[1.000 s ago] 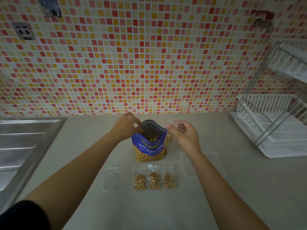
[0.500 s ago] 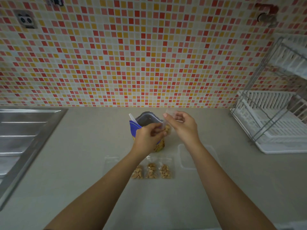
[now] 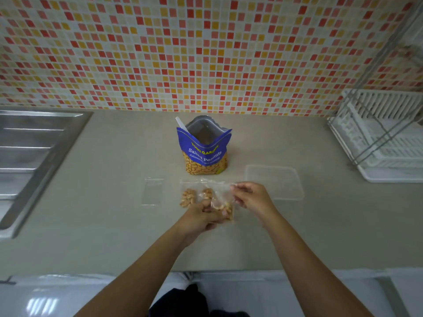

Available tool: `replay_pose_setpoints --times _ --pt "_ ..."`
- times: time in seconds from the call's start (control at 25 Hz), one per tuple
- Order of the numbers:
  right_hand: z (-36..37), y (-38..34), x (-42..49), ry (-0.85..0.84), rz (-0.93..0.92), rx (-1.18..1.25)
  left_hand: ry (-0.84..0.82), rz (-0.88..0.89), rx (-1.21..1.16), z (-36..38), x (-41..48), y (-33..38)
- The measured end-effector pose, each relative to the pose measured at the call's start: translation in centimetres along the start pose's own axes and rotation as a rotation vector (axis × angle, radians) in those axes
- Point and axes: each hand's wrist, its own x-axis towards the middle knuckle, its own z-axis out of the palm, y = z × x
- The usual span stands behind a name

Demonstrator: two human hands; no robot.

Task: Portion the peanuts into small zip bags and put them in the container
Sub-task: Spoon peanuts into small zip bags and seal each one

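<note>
A blue bag of salted peanuts (image 3: 204,149) stands open on the counter with a white spoon handle (image 3: 181,124) sticking out of it. In front of it my two hands hold one small zip bag (image 3: 220,197) with peanuts in it. My left hand (image 3: 201,216) grips its lower part and my right hand (image 3: 249,195) pinches its top edge. Two filled zip bags (image 3: 188,197) lie just left of my hands, partly hidden. An empty zip bag (image 3: 153,191) lies further left. The clear plastic container (image 3: 273,181) sits to the right, with nothing in it.
A steel sink drainboard (image 3: 34,152) takes up the left of the counter. A white dish rack (image 3: 380,138) stands at the right. The tiled wall runs behind the peanut bag. The counter's front edge (image 3: 217,269) is close below my forearms.
Both hands came down from the mouth of the peanut bag toward me, carrying the small zip bag. My left hand left the bag's mouth and took hold of the zip bag.
</note>
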Motion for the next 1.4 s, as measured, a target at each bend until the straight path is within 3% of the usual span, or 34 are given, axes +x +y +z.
replay_pose_setpoints --times 0.12,0.28,0.44,0.6,0.8,0.96,1.08,1.16,1.28,1.4 --pt "0.2 4.2 -0.3 0.019 0.067 -0.075 0.017 -0.154 -0.047 0.3 0.3 -3.2" --pt "-0.1 7.2 -0.1 0.111 0.109 -0.125 0.125 -0.199 0.16 1.1 1.0 -5.0" --pt "0.1 8.2 0.4 0.178 0.086 -0.212 0.3 -0.135 0.407 1.8 1.3 -5.7" --pt "0.5 8.5 0.5 0.232 0.062 -0.278 0.375 -0.057 0.663 1.9 1.5 -6.4" --pt "0.6 7.9 0.2 0.282 -0.002 -0.381 0.432 -0.013 0.826 2.4 1.0 -5.8" --pt "1.0 6.4 0.0 0.323 -0.197 -0.479 0.585 0.069 0.765 -0.5 0.0 -3.4" --pt "3.6 5.5 -0.2 0.207 -0.384 -0.553 0.773 0.101 0.737 -5.8 0.1 -1.9" --pt "6.5 5.9 -0.8 0.035 -0.521 -0.68 0.852 0.086 0.779 -9.5 0.2 -1.3" --pt "10.6 6.8 -2.5 -0.273 -0.595 -0.83 0.908 0.026 0.844 -13.7 1.2 -1.0" --pt "12.9 9.3 -3.4 -0.391 -0.758 -1.015 0.89 -0.048 0.911 -16.0 2.5 -0.9"
